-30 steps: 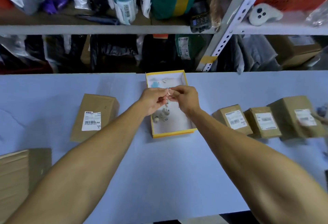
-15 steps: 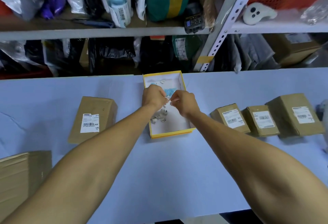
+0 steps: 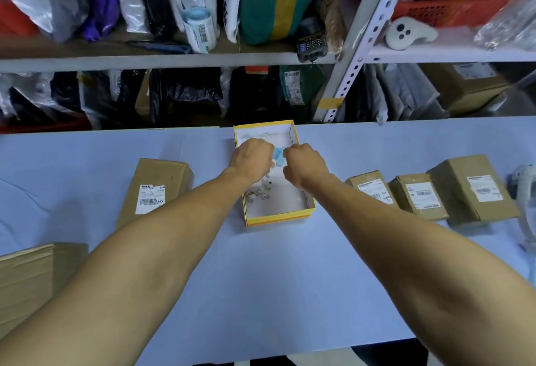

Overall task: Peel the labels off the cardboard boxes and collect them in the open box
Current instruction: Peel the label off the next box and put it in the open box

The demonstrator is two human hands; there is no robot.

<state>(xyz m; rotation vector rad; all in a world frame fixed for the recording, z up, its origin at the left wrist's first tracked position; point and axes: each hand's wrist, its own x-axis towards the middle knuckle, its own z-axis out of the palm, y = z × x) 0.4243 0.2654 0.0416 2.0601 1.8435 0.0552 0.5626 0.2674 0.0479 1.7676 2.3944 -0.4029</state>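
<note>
Both hands, left hand [image 3: 253, 159] and right hand [image 3: 304, 165], are hovering curled over the open box [image 3: 301, 214]; whether the fingers are pinching anything cannot be told. Labels [image 3: 149, 199] are looking thin, light and tearable, so lifting a corner seems best.

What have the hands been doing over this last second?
Both hands, left and right, moved apart and sank further into the yellow box, fingers curled down; whether they still pinch the label scrap is hidden. The labelled cardboard boxes stayed put.

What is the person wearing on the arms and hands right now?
Nothing shows on either: the left hand and right hand are bare, with no gloves, rings or watch visible, and both forearms are bare, with no sleeves in the frame.
</note>
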